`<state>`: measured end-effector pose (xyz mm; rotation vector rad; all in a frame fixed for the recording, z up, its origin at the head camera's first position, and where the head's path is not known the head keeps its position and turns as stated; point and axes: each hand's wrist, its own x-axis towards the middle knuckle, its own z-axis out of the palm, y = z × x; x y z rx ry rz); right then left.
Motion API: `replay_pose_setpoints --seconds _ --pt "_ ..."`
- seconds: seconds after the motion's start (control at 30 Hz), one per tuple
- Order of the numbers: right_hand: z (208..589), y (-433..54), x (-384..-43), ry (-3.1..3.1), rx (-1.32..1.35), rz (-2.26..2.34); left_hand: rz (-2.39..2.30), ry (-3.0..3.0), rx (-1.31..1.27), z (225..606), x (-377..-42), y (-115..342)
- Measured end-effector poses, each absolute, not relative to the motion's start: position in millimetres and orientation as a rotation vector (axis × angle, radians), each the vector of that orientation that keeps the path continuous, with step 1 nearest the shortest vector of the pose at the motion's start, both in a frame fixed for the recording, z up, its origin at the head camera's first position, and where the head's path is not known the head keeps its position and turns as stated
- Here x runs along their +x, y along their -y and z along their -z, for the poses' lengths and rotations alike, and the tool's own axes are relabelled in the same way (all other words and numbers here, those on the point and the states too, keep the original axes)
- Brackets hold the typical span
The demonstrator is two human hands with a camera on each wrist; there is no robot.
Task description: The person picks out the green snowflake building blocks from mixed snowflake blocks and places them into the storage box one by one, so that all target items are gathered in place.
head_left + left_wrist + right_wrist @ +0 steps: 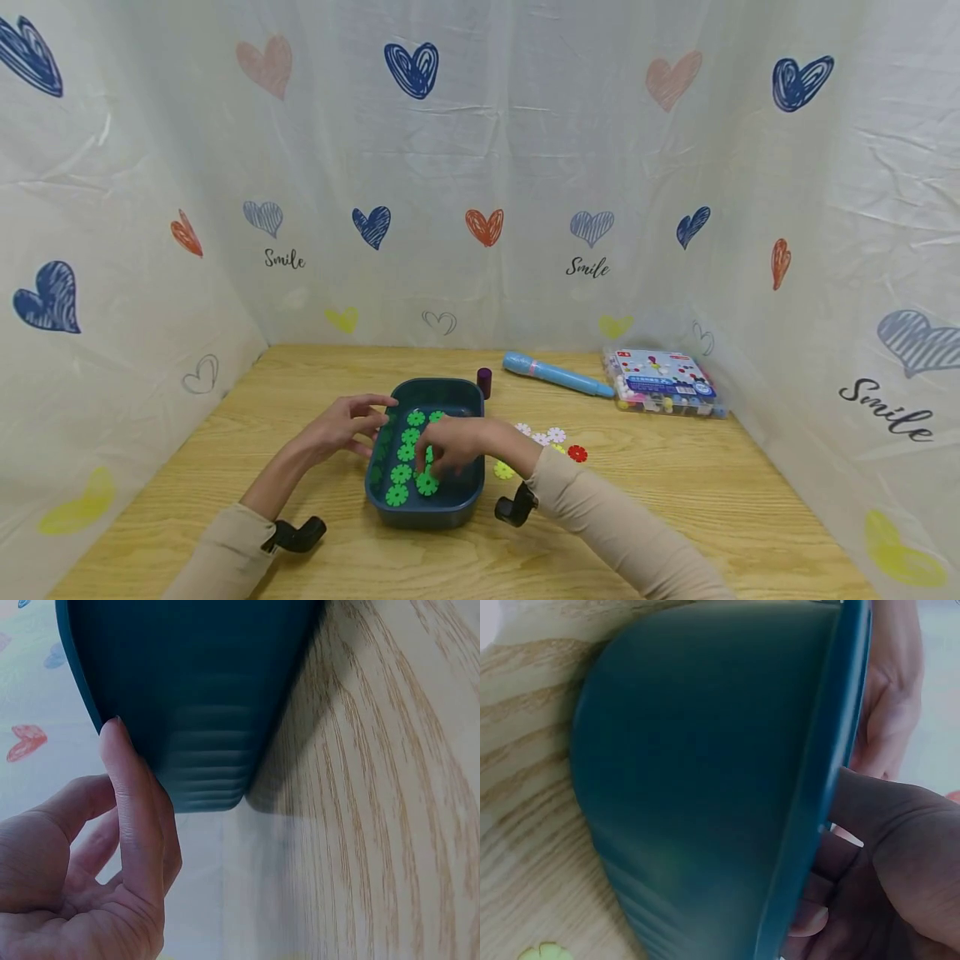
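A dark teal plastic bin [423, 521] stands on the table with several green notched snowflake discs [397, 495] inside. At its left rim is my left hand [348, 429], fingers spread and loosely bent, the fingertips at the edge; the left wrist view shows a fingertip against the rim [73, 667]. My right hand [453, 442] reaches down into the bin over the green discs, its fingers bent. In the right wrist view the bin's side [705, 765] hides the fingertips, and I cannot tell whether a disc is between them.
White discs [556, 435], yellow discs [503, 470] and a red disc [577, 453] lie right of the bin, by my right forearm. Behind stand a small purple cylinder [484, 383], a blue toy microphone-shaped stick [558, 375] and a clear case [663, 383] of colourful parts. Heart-printed curtains [480, 167] enclose the table.
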<state>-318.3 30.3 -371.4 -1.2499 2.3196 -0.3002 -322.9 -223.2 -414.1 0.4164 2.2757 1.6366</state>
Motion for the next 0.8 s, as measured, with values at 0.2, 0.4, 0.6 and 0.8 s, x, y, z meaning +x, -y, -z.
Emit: replay_pose_setpoints --seconds 0.2,0.4,0.6,0.8 --pt "375.3 -26.4 -314.1 -2.305 -1.217 0.28 -1.643 -2.266 0.413 414.8 -323.0 223.3" --pt "376.4 -26.5 -312.5 -2.318 -1.212 0.255 -1.642 -2.265 0.416 415.9 -323.2 222.9" --pt "369.2 -33.9 -316.0 -2.371 -1.2 0.315 -1.642 -2.264 0.427 414.9 -323.5 222.0" --pt "356.3 -57.7 -322.7 -2.47 -1.207 0.425 -1.586 -2.334 0.455 410.7 -322.8 220.7"
